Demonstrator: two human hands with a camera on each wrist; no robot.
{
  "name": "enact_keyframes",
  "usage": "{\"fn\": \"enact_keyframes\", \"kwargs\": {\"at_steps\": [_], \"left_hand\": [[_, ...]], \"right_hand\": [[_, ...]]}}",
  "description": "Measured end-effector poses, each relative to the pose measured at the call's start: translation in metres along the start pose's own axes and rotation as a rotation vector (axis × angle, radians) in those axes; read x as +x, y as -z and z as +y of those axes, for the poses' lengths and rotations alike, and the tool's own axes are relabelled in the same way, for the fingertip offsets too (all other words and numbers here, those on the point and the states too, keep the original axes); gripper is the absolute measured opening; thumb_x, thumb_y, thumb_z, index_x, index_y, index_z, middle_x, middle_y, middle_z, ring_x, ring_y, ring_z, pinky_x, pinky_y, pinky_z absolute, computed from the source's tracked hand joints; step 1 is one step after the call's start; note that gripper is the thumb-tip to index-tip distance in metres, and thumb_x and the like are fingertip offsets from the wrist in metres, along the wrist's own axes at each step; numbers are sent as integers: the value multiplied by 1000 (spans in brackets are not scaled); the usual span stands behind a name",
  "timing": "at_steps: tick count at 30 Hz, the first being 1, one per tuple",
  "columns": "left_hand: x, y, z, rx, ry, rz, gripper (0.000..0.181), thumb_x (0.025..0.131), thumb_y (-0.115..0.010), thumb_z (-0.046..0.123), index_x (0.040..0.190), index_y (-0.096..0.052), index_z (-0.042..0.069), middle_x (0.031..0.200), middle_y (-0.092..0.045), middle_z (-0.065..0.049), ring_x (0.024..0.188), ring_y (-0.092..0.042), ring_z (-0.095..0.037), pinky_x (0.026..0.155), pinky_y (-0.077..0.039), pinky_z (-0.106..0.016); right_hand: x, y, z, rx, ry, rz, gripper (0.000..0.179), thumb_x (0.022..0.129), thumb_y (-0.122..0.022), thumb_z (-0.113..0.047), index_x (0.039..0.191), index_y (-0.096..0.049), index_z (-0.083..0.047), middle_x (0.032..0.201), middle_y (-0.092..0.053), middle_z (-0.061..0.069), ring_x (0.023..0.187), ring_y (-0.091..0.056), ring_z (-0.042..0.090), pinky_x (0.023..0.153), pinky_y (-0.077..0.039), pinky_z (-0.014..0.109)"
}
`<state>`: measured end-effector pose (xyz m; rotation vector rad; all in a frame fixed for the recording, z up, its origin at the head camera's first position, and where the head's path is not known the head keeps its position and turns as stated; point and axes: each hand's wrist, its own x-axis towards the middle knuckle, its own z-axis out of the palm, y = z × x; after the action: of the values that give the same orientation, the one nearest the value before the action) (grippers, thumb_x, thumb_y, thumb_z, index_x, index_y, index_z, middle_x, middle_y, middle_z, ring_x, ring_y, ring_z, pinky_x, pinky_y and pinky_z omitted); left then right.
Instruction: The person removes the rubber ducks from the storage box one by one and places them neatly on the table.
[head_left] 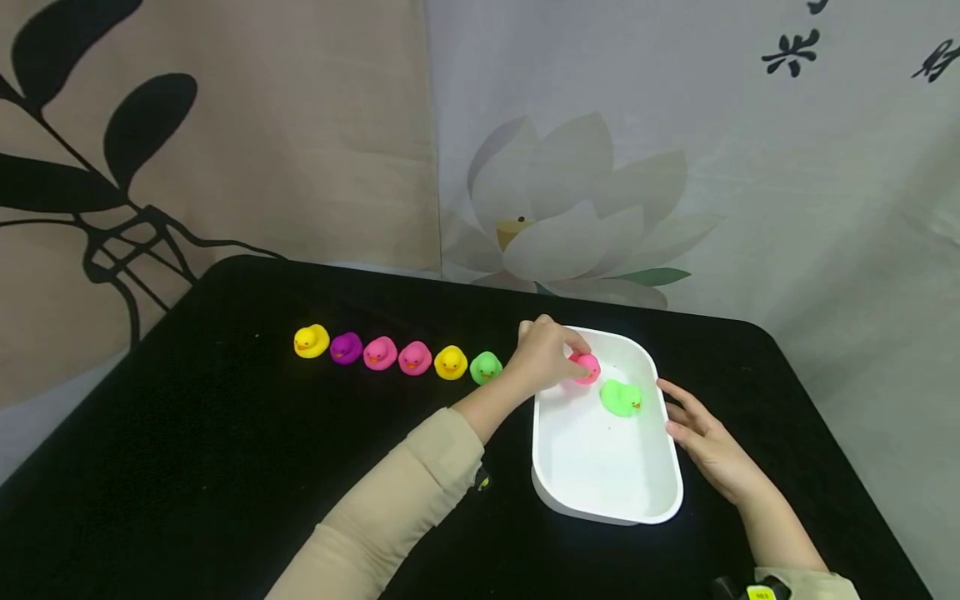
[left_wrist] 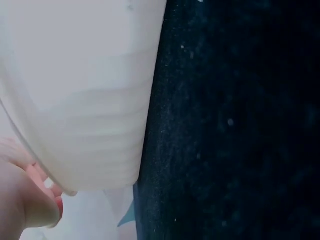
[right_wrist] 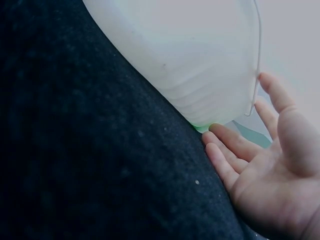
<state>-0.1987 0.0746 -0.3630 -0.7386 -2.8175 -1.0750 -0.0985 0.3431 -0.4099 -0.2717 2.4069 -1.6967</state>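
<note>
My left hand (head_left: 546, 357) reaches over the far left rim of a white plastic tub (head_left: 609, 479). Its thumb and fingers pinch a pink rubber duck (head_left: 588, 369) inside the tub. A light green duck (head_left: 621, 398) lies in the tub, just right of the pink one. On the tub's right side, my right hand (head_left: 707, 446) has its fingers extended, fingertips right at the wall and rim. The right wrist view shows that hand (right_wrist: 272, 170) beside the tub with spread fingers. In the left wrist view the tub wall hides part of my left hand (left_wrist: 30, 197).
Left of the tub, several ducks stand in a row, from a yellow duck (head_left: 311, 342) and a purple duck (head_left: 347, 348) to a green duck (head_left: 486, 367) near my left wrist. Black cloth covers the table (head_left: 187, 467). A printed curtain (head_left: 337, 125) hangs behind it.
</note>
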Motion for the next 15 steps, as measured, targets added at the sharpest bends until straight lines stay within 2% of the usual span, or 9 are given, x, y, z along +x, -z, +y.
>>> {"fn": "enact_keyframes", "kwargs": {"at_steps": [8,15], "left_hand": [[-7,11,-1,-101,60,43,26,74,-84,30,97,-77,22,92,-63,10,98,-41,-14,78,-32,-32],[-15,25,-1,-196,111,53,24,73,-85,25,96,-76,21,96,-60,-1,100,-39,-19,70,-41,-30]], "right_hand": [[0,-1,-1,7,8,-1,59,100,-48,-16,152,-20,-14,145,-30,31,114,-52,2,95,-28,64],[0,0,0,6,4,0,58,100,-48,-16,152,-20,-14,145,-30,31,113,-52,2,96,-28,63]]}}
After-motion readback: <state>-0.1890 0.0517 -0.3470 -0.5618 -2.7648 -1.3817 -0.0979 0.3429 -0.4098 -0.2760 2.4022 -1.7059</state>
